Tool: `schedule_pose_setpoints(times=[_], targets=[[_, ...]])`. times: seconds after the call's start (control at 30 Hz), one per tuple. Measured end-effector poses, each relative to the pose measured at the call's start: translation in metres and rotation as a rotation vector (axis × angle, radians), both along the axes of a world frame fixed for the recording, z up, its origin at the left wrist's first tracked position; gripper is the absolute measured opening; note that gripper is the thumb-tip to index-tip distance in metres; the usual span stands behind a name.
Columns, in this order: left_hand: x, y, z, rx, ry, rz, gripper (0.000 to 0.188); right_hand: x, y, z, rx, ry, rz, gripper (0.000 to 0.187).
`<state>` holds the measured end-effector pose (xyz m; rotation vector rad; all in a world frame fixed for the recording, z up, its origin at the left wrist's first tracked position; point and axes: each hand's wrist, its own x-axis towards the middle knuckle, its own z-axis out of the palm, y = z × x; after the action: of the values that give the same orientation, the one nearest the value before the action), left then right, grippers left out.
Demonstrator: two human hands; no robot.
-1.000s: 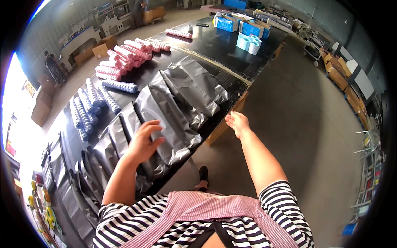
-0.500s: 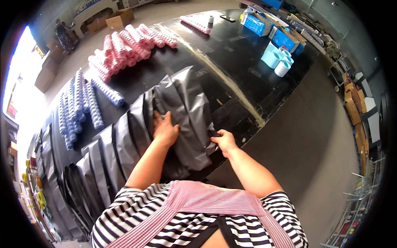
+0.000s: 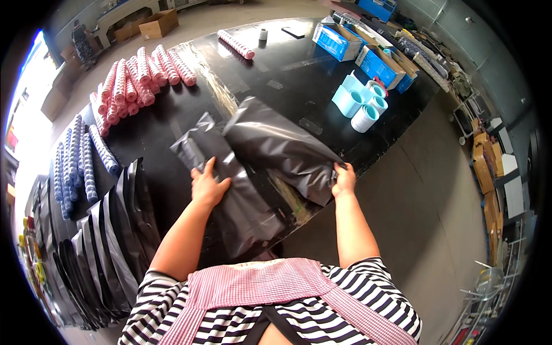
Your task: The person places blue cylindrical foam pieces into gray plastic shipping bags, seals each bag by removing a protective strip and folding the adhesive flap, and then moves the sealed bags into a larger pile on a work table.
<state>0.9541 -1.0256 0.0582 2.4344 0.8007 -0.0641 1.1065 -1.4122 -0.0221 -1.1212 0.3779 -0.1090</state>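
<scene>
My left hand [image 3: 208,187] rests with spread fingers on a dark grey plastic bag [image 3: 244,198] lying near the table edge. The fingers of my right hand [image 3: 344,178] are closed on the near right corner of another dark grey plastic bag [image 3: 273,135]. That second bag stretches away to the far left, smeared by motion and partly raised. To the left, a row of overlapping grey bags [image 3: 109,236] fans along the table. Past them lie blue-and-white patterned rolls [image 3: 72,158] and a pile of pink-and-white rolls [image 3: 129,83].
The black table [image 3: 293,80] has a worn strip across it. A lone pink roll [image 3: 236,45], a small white spool [image 3: 263,34] and a dark flat object [image 3: 293,33] lie at the far side. Teal and white cylinders [image 3: 365,115] stand right, before blue boxes [image 3: 339,43].
Both hands have come away from the fanned row. One bag now lies apart under my left hand, and my right hand has drawn another bag rightward. The whole view has shifted too.
</scene>
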Motion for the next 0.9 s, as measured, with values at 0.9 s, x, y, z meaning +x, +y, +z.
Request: schedule_pose_setpoints(times=[0.9], targets=[[-0.095,-0.034,0.042,0.21,-0.468,-0.044,0.034,-0.034,-0.073,0.084,-0.61,-0.44,0.419,0.028]])
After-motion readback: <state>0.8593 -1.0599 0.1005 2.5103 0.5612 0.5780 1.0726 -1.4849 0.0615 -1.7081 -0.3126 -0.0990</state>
